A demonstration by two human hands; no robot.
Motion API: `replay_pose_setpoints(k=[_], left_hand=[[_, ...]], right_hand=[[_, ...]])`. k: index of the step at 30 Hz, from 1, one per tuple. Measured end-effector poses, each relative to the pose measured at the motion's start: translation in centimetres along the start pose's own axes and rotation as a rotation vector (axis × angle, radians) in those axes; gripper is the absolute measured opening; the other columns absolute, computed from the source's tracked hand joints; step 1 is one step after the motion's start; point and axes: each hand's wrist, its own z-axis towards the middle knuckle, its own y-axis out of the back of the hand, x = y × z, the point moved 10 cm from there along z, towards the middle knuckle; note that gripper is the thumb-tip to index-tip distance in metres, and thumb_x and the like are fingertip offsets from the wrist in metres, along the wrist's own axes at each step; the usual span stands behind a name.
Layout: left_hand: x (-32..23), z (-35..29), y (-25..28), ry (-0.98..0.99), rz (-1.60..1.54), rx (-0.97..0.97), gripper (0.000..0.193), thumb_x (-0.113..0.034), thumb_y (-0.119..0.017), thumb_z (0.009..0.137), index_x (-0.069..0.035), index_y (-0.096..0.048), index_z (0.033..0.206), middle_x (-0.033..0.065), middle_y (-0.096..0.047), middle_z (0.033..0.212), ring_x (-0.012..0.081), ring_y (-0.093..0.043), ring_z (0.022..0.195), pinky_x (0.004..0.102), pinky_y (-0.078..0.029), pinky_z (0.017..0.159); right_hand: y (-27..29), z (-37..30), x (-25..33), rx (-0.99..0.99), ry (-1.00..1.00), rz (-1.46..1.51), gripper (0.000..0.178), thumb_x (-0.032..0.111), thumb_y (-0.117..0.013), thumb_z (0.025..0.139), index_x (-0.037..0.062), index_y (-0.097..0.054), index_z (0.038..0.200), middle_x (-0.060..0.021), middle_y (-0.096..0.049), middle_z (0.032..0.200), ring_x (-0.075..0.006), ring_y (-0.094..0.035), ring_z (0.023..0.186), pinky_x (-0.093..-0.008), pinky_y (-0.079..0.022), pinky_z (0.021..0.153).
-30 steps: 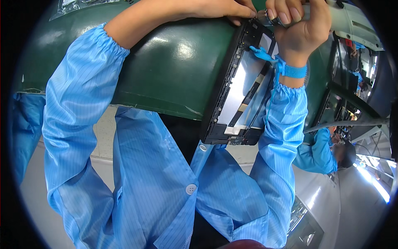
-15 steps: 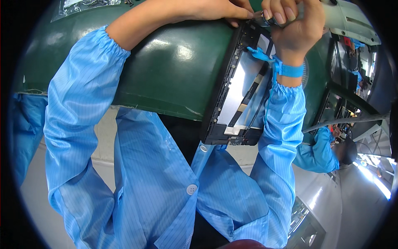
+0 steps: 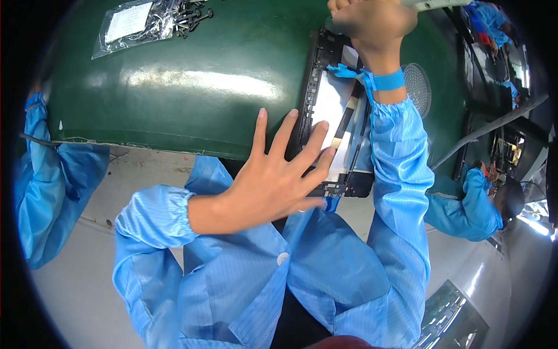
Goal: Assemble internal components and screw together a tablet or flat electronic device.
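A flat electronic panel [image 3: 331,104] with a black frame and a silver inner sheet lies at the table's front edge, its near end jutting past it. My left hand [image 3: 276,177] is open, fingers spread over the panel's left side; whether every fingertip touches is unclear. At the panel's far end my right hand [image 3: 375,20] is closed around a pale grey electric screwdriver [image 3: 439,4]. Its tip is hidden, and most of its body is out of view. A blue wrist strap [image 3: 388,81] circles my right wrist, its loose end hanging over the panel.
On the green table [image 3: 192,110], a clear bag [image 3: 131,26] with a white label lies at the far left beside several loose dark screws [image 3: 195,20]. A round perforated disc [image 3: 415,87] is right of my wrist. A grey cable [image 3: 494,128] crosses the right side. Co-workers in blue sit on both sides.
My left hand has come back from the panel's far end to its near left side, fingers spreading. My right hand, still gripping the screwdriver, has shifted a little up and left in the picture.
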Motion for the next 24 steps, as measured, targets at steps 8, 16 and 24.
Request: replay_pose_setpoints(k=[8,16,24], left_hand=[[3.2,2.6,0.7,0.002,0.16,-0.076,0.078,-0.046,-0.077,0.082,0.009,-0.055,0.132,0.0327,-0.044,0.146,0.0526,-0.043,0.136,0.0446,-0.044,0.109],[14.8,16.1,1.5,-0.08,0.422,-0.212,0.074,-0.047,-0.062,0.095,0.014,-0.047,0.134,0.0372,-0.046,0.141,0.0544,-0.047,0.13,0.0476,-0.05,0.103],[23.2,28.7,0.8,-0.184,0.487,-0.263,0.075,-0.052,-0.049,0.101,0.013,-0.043,0.137,0.0367,-0.04,0.146,0.0556,-0.043,0.133,0.0517,-0.041,0.111]], right_hand=[[2.2,1.1,5.5,-0.053,0.118,0.082,0.032,0.018,-0.062,0.101,0.0034,-0.057,0.129,0.0036,-0.04,0.053,-0.0088,-0.039,0.038,-0.0268,-0.039,0.04],[12.2,0.8,5.9,-0.202,0.211,0.135,0.017,0.008,-0.066,0.094,-0.0044,-0.069,0.105,0.0006,-0.044,0.053,-0.0102,-0.042,0.04,-0.0282,-0.036,0.04],[22.1,-1.1,8.3,-0.413,0.3,0.061,0.017,0.007,-0.063,0.096,-0.0045,-0.068,0.108,0.0014,-0.045,0.055,-0.0095,-0.042,0.041,-0.0274,-0.036,0.043]])
